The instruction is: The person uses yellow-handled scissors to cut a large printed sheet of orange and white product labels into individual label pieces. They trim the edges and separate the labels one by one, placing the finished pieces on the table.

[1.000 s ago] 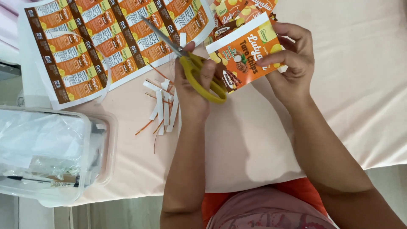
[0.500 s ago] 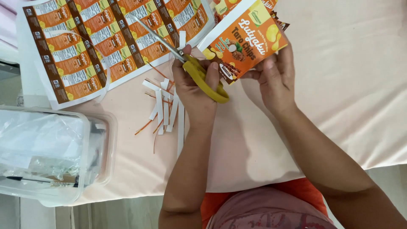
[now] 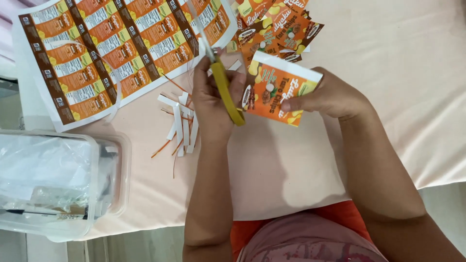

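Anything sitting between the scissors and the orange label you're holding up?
Nothing visible does. The left hand holds the yellow-handled scissors right beside the orange label, which the right hand pinches at its right edge. The cut strips lie on the table to the left, out of the way.

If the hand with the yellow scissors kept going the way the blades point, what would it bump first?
Probably the printed label sheet: the left hand aims the scissors up the picture toward that sheet's right edge, though depth is unclear.
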